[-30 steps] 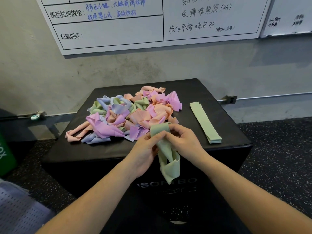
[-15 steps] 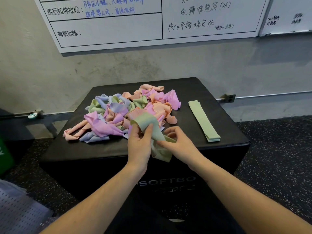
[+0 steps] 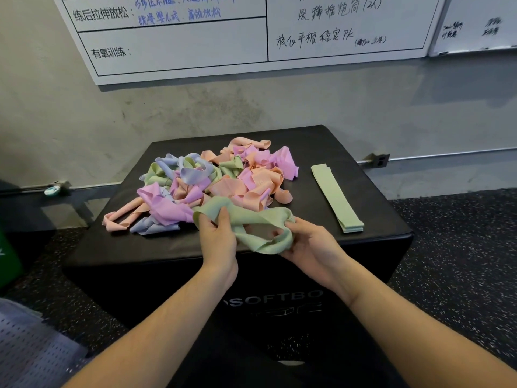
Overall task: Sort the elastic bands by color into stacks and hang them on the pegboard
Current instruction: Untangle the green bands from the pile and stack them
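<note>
Left hand point(image 3: 216, 242) and right hand point(image 3: 310, 245) each have their grip pinched on one twisted green band point(image 3: 251, 222), held over the near edge of the black box surface point(image 3: 349, 152). Mixed band pile point(image 3: 212, 183) just behind; flat green stack point(image 3: 335, 197) to the right. Pegboard point(image 3: 30, 351) on floor, lower left.

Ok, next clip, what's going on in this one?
A person is sorting elastic bands on a black box. Both hands hold one green band: the left hand pinches one end, the right hand grips the other, the band spread between them and twisted. Behind it lies a tangled pile of pink, orange, purple and green bands. To the right a flat green stack is already laid out. A pegboard shows at the lower left, nothing visibly hung on it.
</note>
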